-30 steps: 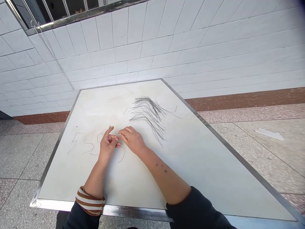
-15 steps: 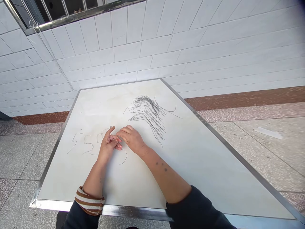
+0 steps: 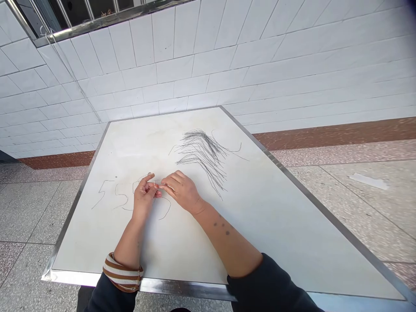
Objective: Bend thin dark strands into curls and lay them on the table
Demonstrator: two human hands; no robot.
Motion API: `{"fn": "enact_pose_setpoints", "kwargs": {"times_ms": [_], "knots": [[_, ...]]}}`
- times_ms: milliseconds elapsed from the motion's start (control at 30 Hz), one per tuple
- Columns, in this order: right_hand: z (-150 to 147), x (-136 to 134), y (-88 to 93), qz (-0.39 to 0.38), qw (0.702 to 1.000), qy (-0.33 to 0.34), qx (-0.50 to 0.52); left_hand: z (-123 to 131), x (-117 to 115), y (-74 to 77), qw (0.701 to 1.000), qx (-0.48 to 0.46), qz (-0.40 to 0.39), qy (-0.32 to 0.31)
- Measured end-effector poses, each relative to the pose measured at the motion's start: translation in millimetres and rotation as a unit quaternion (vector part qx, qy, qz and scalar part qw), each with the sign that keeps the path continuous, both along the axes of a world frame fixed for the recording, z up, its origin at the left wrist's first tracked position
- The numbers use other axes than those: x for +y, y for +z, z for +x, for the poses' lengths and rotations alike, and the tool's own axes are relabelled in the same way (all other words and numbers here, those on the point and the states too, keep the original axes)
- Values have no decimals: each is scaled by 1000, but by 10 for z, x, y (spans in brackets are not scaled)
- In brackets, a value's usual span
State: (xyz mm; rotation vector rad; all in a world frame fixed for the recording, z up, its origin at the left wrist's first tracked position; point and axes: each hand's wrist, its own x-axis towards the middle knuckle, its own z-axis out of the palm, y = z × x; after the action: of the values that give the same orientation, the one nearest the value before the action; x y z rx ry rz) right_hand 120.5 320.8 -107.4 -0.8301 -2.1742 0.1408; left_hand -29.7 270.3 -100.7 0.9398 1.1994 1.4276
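Both hands meet over the left middle of the white tabletop [image 3: 201, 251]. My left hand [image 3: 143, 197] pinches a thin dark wire [image 3: 170, 206] between thumb and fingers. Close beside it, the fingertips of my right hand [image 3: 181, 190] are pressed together on the same wire. Its curved lower end hangs out below the fingers; the rest is mostly hidden by them. Left of the hands lie a wire bent like a 5 [image 3: 101, 190] and a second such bent wire [image 3: 122, 197]. Another bent piece is partly covered by my left hand.
A loose bundle of dark wires [image 3: 208, 141] lies beyond my right hand, a few strays curling off to the right. Metal edging [image 3: 182, 287] frames the table. Behind stands a white tiled wall [image 3: 182, 73] with a barred window [image 3: 87, 13]. A white strip [image 3: 368, 181] lies on the floor.
My left hand has shifted slightly left, and its raised finger has come down a little. The right fingertips are now pinched closer together. The wire's curved end has moved slightly up and left.
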Motion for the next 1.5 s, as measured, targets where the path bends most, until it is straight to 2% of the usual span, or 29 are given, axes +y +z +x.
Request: {"fn": "enact_pose_setpoints", "kwargs": {"times_ms": [200, 367, 500, 700, 900, 1000, 1233, 1500], "knots": [[-45, -112, -89, -139, 988, 50, -42, -47, 15, 0, 999, -8, 5, 35], [-29, -82, -131, -121, 988, 88, -42, -60, 20, -34, 994, 70, 3, 84], [3, -60, -124, -139, 983, 114, -35, -67, 19, -47, 989, 112, 9, 99], [17, -49, -106, -143, 981, 133, 17, -76, 42, -96, 986, 149, 21, 77], [50, -16, -95, -124, 978, 165, -5, -47, 61, -144, 987, 154, 33, 34], [32, -4, -136, -138, 981, 140, 0, -28, 48, -128, 987, 154, 35, 32], [2, -1, -157, -202, 979, -10, 9, -12, 18, 14, 994, 96, -13, 48], [-58, -40, -100, -284, 957, -30, 59, -26, 34, -19, 997, 69, -11, 43]]}}
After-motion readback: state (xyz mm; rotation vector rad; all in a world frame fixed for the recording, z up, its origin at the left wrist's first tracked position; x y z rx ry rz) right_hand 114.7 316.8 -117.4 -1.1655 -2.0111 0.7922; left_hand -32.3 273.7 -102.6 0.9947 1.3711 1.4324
